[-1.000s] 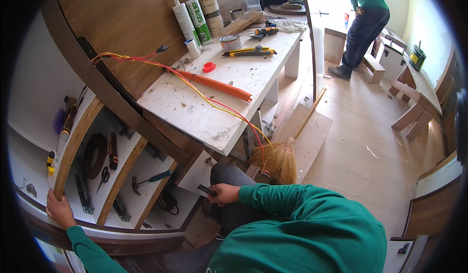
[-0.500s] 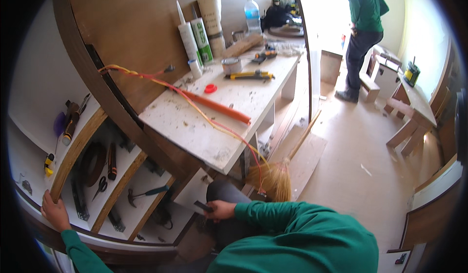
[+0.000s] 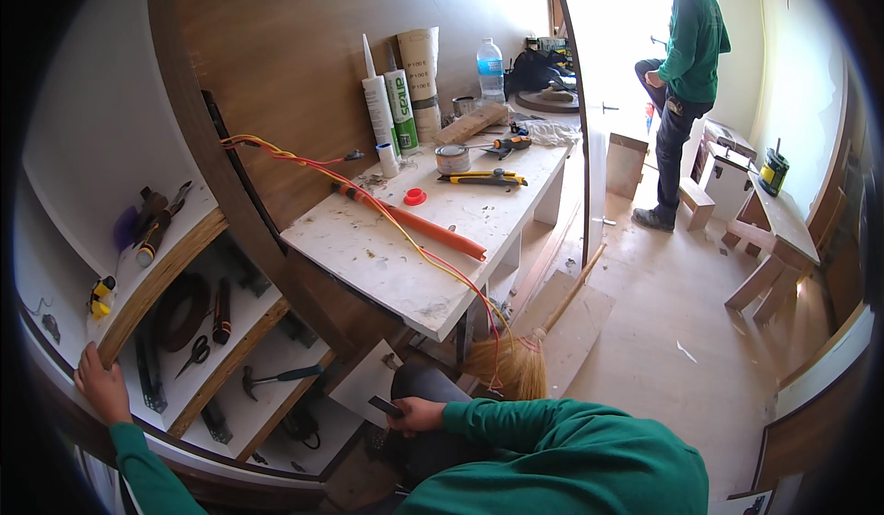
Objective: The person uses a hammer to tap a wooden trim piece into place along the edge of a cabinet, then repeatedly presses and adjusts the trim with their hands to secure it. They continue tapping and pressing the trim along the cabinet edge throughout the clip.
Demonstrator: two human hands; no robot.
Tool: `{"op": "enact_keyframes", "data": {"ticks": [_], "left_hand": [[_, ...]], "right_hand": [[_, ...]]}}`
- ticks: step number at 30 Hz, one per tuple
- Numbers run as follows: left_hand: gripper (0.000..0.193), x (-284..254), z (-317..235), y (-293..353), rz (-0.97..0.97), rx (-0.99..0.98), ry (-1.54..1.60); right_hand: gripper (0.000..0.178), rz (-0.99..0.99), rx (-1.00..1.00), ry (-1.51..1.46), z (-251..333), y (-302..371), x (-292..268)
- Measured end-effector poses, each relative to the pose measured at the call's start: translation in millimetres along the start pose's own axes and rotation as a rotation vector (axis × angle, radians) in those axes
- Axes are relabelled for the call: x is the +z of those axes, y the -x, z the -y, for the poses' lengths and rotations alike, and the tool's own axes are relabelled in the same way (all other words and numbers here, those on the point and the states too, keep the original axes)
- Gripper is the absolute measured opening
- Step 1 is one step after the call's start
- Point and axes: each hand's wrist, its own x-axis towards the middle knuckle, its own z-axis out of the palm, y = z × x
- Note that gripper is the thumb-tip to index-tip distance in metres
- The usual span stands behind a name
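Note:
At the lower left, my left hand is closed on the front end of a shelf board with a rough, unfinished edge. My right hand, near my bent knee, is closed around a dark flat strip; its lower part is hidden by the fingers. The shelves beside my left hand hold scissors, a claw hammer, a roll of dark edging and a yellow-and-black tape measure. A white panel leans behind my right hand.
A white worktop carries sealant tubes, a tin, a yellow utility knife, an orange tube and loose wires. A straw broom lies below it. Another person in green stands at the far right, near wooden stools.
My view has shifted, so the scene sits lower in the picture. The other person has raised one leg and stands more upright. Both my hands keep their holds.

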Motion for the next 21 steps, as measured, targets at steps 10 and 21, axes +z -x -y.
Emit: {"op": "enact_keyframes", "data": {"ticks": [10,21], "left_hand": [[0.059,5.5,1.0,1.7,-0.040,0.004,0.037],[0.060,-35.4,-20.6,5.7,-0.031,0.053,-0.009]], "right_hand": [[0.024,0.001,0.002,-0.012,-8.7,-7.1,1.9],[0.028,0.033,0.019,-0.142,-25.9,-7.1,-1.7]]}}
